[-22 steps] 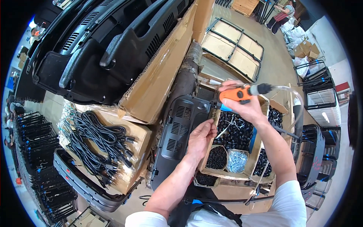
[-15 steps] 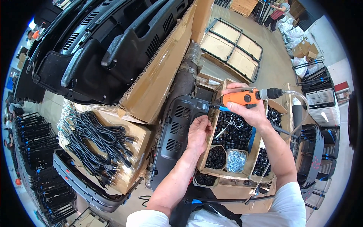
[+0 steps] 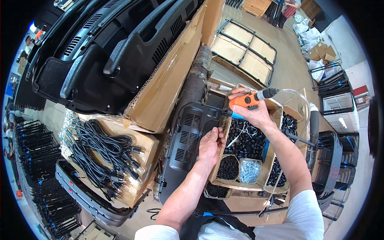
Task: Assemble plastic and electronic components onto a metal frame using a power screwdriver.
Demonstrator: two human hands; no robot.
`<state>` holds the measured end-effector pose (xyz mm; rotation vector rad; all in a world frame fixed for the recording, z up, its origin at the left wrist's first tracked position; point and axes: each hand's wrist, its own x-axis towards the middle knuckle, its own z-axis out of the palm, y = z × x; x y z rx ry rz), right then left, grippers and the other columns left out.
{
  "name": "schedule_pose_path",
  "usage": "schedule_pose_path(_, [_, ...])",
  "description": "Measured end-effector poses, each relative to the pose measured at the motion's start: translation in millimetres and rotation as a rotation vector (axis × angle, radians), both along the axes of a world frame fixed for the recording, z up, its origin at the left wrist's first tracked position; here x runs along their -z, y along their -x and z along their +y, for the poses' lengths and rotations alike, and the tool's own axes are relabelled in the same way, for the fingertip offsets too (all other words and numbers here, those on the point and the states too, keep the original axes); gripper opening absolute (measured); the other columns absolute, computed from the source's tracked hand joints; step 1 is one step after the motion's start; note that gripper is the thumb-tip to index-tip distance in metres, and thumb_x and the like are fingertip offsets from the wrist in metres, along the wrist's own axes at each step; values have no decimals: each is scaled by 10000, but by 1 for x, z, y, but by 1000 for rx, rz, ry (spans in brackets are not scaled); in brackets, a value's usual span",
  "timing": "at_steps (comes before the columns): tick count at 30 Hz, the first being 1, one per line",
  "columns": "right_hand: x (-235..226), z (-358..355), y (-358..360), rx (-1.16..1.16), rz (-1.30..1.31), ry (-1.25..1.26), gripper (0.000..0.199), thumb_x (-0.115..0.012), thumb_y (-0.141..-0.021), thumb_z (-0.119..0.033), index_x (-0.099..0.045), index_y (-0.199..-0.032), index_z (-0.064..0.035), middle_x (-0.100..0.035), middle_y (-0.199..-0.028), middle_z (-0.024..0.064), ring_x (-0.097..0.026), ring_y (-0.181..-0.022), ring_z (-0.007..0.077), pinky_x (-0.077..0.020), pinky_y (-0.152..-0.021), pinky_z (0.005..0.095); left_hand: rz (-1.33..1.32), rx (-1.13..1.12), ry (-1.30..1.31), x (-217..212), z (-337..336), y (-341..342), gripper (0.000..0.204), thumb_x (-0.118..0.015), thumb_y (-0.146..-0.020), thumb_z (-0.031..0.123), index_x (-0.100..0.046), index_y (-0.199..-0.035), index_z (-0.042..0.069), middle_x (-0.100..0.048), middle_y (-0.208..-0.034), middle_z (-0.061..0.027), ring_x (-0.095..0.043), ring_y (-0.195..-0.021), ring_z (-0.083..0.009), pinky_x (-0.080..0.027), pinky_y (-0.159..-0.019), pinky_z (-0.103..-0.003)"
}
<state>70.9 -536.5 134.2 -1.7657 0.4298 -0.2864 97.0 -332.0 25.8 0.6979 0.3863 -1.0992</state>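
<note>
In my right hand [image 3: 259, 115] is an orange air screwdriver [image 3: 242, 102], the fingers wrapped round its body. A clear hose [image 3: 301, 94] runs from its black rear end. The tool's front end points down at the right edge of a long black vented plastic housing [image 3: 183, 157]. My left hand [image 3: 211, 145] rests over that same edge, just nearer to me, with thumb and fingers pinched together. Whatever is between those fingertips is hidden. Right beside both hands stands a wooden parts box [image 3: 267, 174], holding black plastic pieces [image 3: 246, 145], silver screws [image 3: 250, 171] and small black screws [image 3: 228, 168].
Black power cords [image 3: 102, 146] lie on a carton at the left. Behind it, an open cardboard box [image 3: 168, 88] holds large black plastic shells [image 3: 108, 68]. Black metal frames [image 3: 245, 46] lie on the floor ahead. A person [image 3: 289, 13] stands far off.
The screwdriver and my right hand have shifted left and slightly down toward the housing's edge, the tool tilting more. My left hand has moved slightly nearer to me, still pinched.
</note>
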Motion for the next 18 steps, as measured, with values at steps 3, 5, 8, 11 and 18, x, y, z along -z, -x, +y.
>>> schedule_pose_path(3, [-5, -6, -3, -59, 37, -31, 564, -898, -851, -171, -645, -1331, -19, -732, -1258, 96, -676, -1164, 172, -546, -1047, 359, 6, -3, -38, -4, -7, 2, 285, -594, -1117, 325, -678, -1145, 55, -668, -885, 1, -620, -721, -123, -528, -645, -277])
schedule_pose_path(5, [-15, -11, -10, -213, 97, 47, 537, -867, -858, -146, -654, -1337, -27, -719, -1302, 79, -668, -1190, 178, -540, -1055, 363, 7, -17, -43, -2, -10, 0, 284, -617, -1105, 334, -690, -1132, 60, -671, -867, 8, -621, -703, -120, -527, -631, -267])
schedule_pose_path(8, [-31, -16, -33, -464, 166, 255, 532, -843, -853, -131, -660, -1346, -51, -724, -1292, 77, -669, -1186, 172, -538, -1051, 357, 33, -30, -9, -1, -11, -1, 286, -647, -1087, 346, -702, -1103, 66, -664, -835, 17, -622, -689, -116, -520, -606, -255])
schedule_pose_path(11, [-39, -18, -51, -472, 251, 264, 507, -856, -835, -169, -684, -1303, -77, -748, -1151, 69, -682, -1091, 156, -548, -987, 343, 74, -7, -7, -4, -16, 0, 300, -669, -1069, 365, -710, -1082, 68, -659, -813, 21, -622, -674, -117, -522, -590, -251])
schedule_pose_path(18, [-23, -16, -36, -373, 154, 391, 502, -877, -813, -217, -696, -1256, -66, -747, -1071, 51, -687, -1030, 143, -568, -922, 338, 154, -94, 0, -7, -21, -1, 297, -633, -1090, 351, -705, -1103, 63, -663, -824, 11, -632, -690, -128, -544, -601, -272])
